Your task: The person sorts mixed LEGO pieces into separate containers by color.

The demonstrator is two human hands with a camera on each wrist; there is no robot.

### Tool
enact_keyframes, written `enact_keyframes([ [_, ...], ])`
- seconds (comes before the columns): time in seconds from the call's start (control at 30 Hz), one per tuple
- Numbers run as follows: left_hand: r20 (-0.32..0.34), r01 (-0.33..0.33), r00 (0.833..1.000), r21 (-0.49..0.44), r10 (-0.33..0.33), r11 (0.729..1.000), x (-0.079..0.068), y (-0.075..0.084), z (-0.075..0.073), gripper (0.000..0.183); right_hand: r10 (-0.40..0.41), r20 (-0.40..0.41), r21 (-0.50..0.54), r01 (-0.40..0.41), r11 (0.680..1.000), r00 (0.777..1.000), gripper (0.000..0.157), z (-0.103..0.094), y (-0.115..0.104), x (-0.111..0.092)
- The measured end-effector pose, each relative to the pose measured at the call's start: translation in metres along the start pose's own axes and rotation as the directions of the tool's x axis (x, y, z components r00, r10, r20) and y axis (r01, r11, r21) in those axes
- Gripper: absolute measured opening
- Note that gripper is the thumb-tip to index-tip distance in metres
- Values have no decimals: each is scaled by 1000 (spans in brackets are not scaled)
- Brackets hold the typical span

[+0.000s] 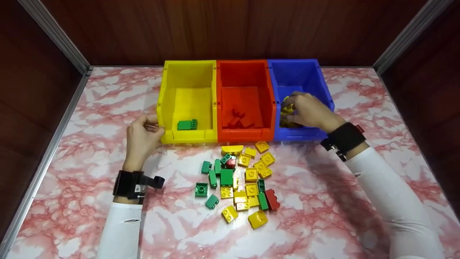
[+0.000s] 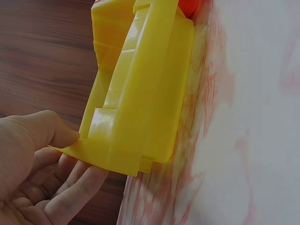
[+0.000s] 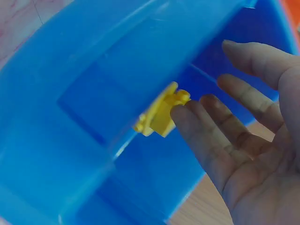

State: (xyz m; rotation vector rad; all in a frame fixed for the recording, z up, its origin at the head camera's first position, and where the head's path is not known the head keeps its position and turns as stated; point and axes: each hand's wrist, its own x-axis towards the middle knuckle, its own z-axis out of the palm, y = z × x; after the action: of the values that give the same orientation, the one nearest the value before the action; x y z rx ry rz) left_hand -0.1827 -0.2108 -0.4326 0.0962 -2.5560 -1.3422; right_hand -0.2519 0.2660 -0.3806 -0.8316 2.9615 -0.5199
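In the head view my left hand (image 1: 140,142) is at the near left corner of the yellow bin (image 1: 188,73). The left wrist view shows its thumb on the inner side of the wall and the fingers outside, pinching the edge. My right hand (image 1: 312,110) reaches into the blue bin (image 1: 294,70), palm and spread fingers showing in the right wrist view. Yellow bricks (image 3: 164,115) lie in that bin, right by the fingertips; part of them is hidden behind the hand in the head view.
Between these two stands a red bin (image 1: 242,73) with several red bricks (image 1: 237,120). A green brick (image 1: 187,124) lies in the yellow bin. Loose yellow, green and red bricks (image 1: 251,174) are scattered in front on the marbled table (image 1: 179,230). Wooden panels (image 1: 230,28) enclose the back and sides.
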Motion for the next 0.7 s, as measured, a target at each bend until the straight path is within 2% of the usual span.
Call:
enact_keyframes([
  [0.2,5,5,1000,0,-5,1000,0,1,0,21,-14,-62,-24,13,1000,998,47,-12,-10,-24],
  [0.33,13,6,1000,0,-6,1000,0,1,1,22,-78,-125,-44,73,996,989,57,-17,-19,-45],
  [0.43,16,7,1000,-2,-7,1000,0,2,0,22,-164,-183,-60,156,986,969,64,-16,-26,-61],
  [0.57,9,14,1000,-7,-14,1000,0,3,-1,23,-277,-237,-75,267,961,931,72,-10,-38,-76],
  [0.7,6,13,1000,-2,-13,1000,-1,2,-1,21,-366,-229,-102,352,930,902,74,2,-51,-86],
])
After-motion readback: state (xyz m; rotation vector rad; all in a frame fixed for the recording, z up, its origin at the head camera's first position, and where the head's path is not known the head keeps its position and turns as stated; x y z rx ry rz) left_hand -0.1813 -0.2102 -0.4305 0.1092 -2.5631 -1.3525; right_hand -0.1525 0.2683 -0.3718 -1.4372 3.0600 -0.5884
